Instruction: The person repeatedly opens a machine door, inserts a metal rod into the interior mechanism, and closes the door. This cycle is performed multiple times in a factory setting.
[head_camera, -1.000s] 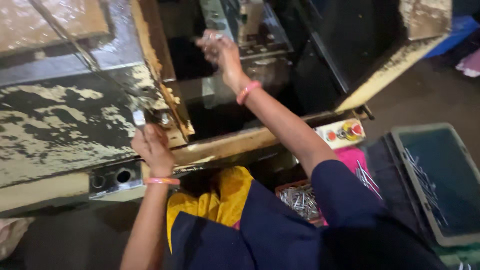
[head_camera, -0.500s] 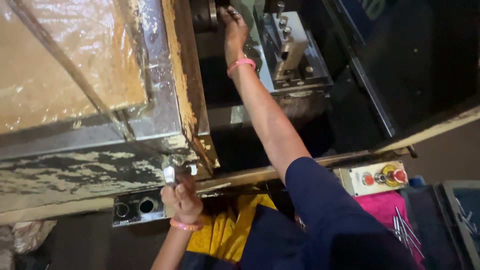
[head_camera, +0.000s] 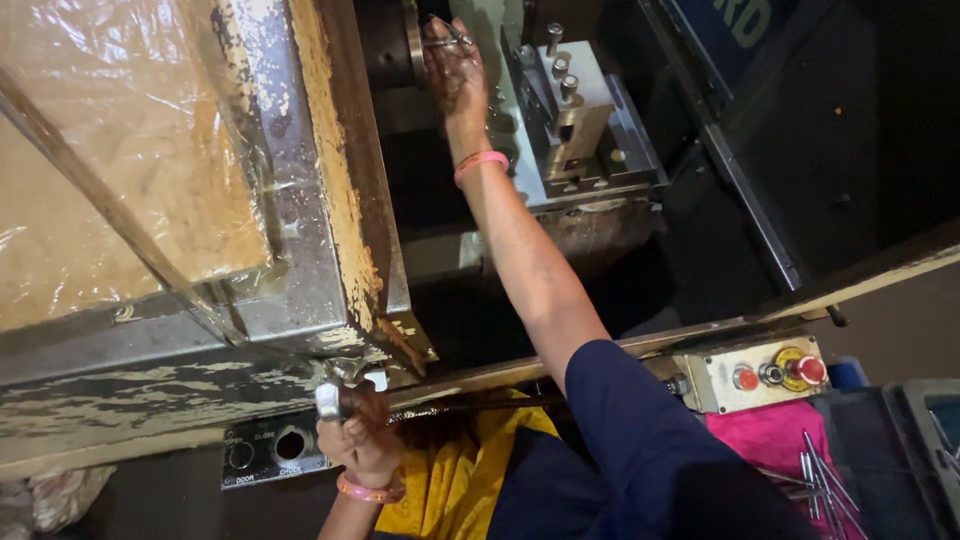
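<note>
- While the right hand (head_camera: 455, 70) reaches deep into the machine at the top centre of the frame, its fingers pinch a thin metal rod (head_camera: 447, 38) close to the round dark chuck (head_camera: 395, 45) at the top edge.
- Just right of that hand sits a grey metal tool block (head_camera: 580, 120) with upright bolts on its top, near the hand but apart from it.
- The left hand (head_camera: 358, 435), low and left of centre, is closed in a fist around a small silvery lever knob (head_camera: 329, 400) under the corner of the machine's chipped, cream-painted housing (head_camera: 340, 200).
- Each wrist wears a pink band.
- Just left of the left hand, a dark plate (head_camera: 265, 452) carries two round holes.
- A clear plastic sheet (head_camera: 110, 160) covers the upper left of the frame.
- At the lower right, a small cream control box (head_camera: 755, 375) bears red buttons.
- Below that box, a pink cloth (head_camera: 770, 440) lies beside loose thin metal rods (head_camera: 820, 480).
- At the bottom centre, yellow fabric (head_camera: 450, 480) shows beside the dark blue sleeve (head_camera: 650, 440).
</note>
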